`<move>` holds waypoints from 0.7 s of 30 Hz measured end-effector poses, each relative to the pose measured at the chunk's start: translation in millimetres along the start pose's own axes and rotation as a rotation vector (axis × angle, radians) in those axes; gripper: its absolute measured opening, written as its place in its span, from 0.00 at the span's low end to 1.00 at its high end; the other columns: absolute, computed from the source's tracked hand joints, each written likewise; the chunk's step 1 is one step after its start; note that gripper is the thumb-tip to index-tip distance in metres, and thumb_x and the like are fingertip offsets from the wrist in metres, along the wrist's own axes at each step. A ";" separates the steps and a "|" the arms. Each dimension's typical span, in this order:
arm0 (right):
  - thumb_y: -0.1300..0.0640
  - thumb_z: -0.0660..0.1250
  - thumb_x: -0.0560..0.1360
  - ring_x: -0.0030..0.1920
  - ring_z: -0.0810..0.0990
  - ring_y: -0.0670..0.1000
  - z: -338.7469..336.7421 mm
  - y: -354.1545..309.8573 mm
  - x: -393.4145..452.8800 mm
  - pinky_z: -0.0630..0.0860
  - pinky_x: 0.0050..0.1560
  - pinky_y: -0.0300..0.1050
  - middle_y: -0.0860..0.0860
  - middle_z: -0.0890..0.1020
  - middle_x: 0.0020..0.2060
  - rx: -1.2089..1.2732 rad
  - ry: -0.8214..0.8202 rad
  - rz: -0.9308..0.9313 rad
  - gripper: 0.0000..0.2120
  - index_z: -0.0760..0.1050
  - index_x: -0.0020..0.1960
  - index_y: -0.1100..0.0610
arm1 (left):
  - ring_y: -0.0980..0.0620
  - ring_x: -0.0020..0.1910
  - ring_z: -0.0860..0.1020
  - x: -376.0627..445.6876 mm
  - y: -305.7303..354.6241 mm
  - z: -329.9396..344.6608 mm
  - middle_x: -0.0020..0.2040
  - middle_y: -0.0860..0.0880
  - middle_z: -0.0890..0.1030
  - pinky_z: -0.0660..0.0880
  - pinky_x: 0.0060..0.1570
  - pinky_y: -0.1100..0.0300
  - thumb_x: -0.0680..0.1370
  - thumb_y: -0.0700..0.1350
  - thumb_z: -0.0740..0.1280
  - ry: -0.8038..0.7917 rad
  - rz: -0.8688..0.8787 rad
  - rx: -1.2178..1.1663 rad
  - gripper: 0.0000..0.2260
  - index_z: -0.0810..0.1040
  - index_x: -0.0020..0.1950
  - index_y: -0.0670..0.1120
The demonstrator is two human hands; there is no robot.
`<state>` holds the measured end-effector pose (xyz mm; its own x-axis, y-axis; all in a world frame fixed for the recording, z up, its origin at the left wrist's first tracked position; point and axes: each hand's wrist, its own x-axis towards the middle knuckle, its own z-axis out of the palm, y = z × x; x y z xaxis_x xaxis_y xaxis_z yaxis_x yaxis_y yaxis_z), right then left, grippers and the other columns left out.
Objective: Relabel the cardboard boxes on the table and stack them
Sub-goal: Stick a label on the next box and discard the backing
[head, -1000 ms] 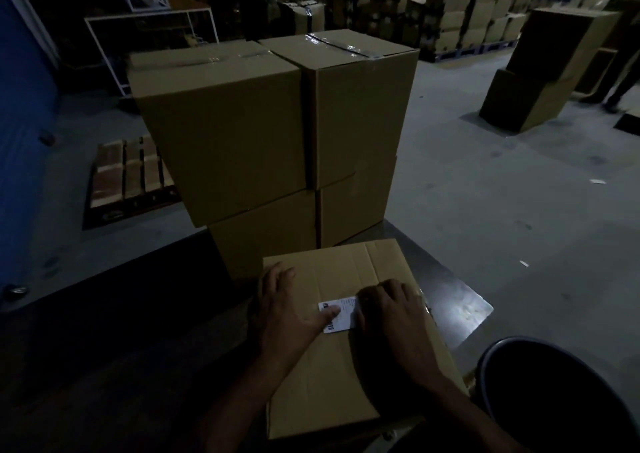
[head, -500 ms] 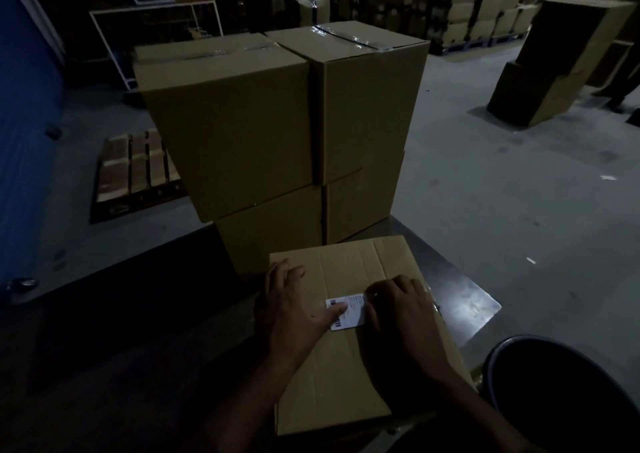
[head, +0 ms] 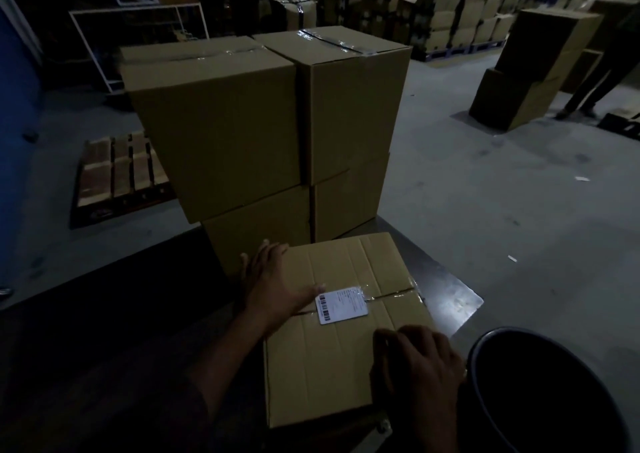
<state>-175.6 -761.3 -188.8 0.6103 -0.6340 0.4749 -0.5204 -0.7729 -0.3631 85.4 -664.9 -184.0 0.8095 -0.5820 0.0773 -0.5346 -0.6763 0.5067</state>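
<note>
A small cardboard box (head: 346,359) lies on the dark metal table (head: 446,300) right in front of me. A white barcode label (head: 341,304) is stuck on its top, over the taped seam. My left hand (head: 273,283) lies flat on the box's far left corner, fingers straight, thumb tip touching the label's left edge. My right hand (head: 419,359) rests on the box's near right part with its fingers bent down onto the cardboard. Behind the small box stands a stack of large taped cardboard boxes (head: 263,123), two wide and two high.
A dark round bin (head: 540,393) stands at the lower right beside the table. A wooden pallet (head: 117,172) lies on the floor at left. More stacked boxes (head: 530,71) and a person's legs (head: 588,96) are at the far right; box rows fill the background.
My right hand has come off the label and moved back toward me to the box's near right part. My left hand has slid further out to the far left corner. The whole label now shows.
</note>
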 end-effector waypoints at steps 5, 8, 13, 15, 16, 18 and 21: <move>0.48 0.66 0.71 0.53 0.74 0.50 4.7 35.2 42.4 0.62 0.50 0.47 0.42 0.77 0.50 0.050 -0.167 -0.131 0.16 0.81 0.57 0.40 | 0.41 0.76 0.62 -6.1 -1.5 -15.5 0.75 0.45 0.67 0.63 0.74 0.41 0.55 0.86 0.63 0.041 -0.153 0.115 0.60 0.63 0.79 0.53; 0.46 0.64 0.77 0.54 0.74 0.50 9.6 63.7 81.6 0.68 0.52 0.52 0.42 0.78 0.52 0.097 -0.253 -0.213 0.15 0.81 0.61 0.38 | 0.41 0.77 0.64 -26.2 -5.4 -20.3 0.77 0.44 0.67 0.61 0.74 0.42 0.57 0.86 0.63 0.019 -0.232 0.183 0.59 0.63 0.79 0.51; 0.46 0.68 0.76 0.51 0.76 0.53 9.9 49.1 114.7 0.72 0.48 0.51 0.46 0.80 0.48 0.099 -0.340 -0.188 0.10 0.84 0.55 0.41 | 0.42 0.74 0.67 -48.7 3.5 -16.5 0.75 0.45 0.69 0.63 0.71 0.42 0.54 0.85 0.55 0.062 -0.145 0.167 0.60 0.62 0.80 0.52; 0.46 0.70 0.76 0.51 0.75 0.52 15.5 21.4 100.8 0.72 0.50 0.51 0.46 0.80 0.50 0.123 -0.352 -0.118 0.09 0.83 0.55 0.42 | 0.44 0.75 0.66 -47.2 18.5 -11.3 0.76 0.47 0.67 0.63 0.71 0.43 0.55 0.83 0.56 0.057 -0.088 0.094 0.59 0.60 0.80 0.53; 0.45 0.69 0.76 0.52 0.73 0.51 18.6 8.8 91.2 0.71 0.51 0.50 0.45 0.78 0.51 0.122 -0.337 -0.095 0.09 0.82 0.55 0.42 | 0.44 0.74 0.66 -46.9 26.2 -7.8 0.76 0.47 0.67 0.64 0.71 0.44 0.56 0.82 0.57 0.055 -0.070 0.041 0.57 0.60 0.80 0.53; 0.44 0.67 0.76 0.51 0.70 0.48 20.7 -7.5 76.6 0.68 0.52 0.49 0.42 0.75 0.49 0.124 -0.302 -0.055 0.07 0.78 0.53 0.42 | 0.45 0.74 0.67 -46.5 36.1 0.7 0.77 0.48 0.66 0.66 0.70 0.46 0.60 0.83 0.57 0.049 -0.037 0.038 0.55 0.61 0.79 0.53; 0.46 0.68 0.76 0.49 0.70 0.47 23.5 -6.6 75.4 0.63 0.48 0.46 0.41 0.72 0.45 0.197 -0.293 0.025 0.04 0.75 0.47 0.43 | 0.46 0.73 0.69 -44.7 35.3 10.6 0.77 0.49 0.67 0.66 0.70 0.45 0.62 0.85 0.54 0.075 -0.015 0.097 0.53 0.63 0.78 0.53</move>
<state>-112.0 -804.6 -169.5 0.7590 -0.6114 0.2240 -0.4297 -0.7287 -0.5332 27.8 -667.6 -178.7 0.8313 -0.5390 0.1361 -0.5407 -0.7270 0.4234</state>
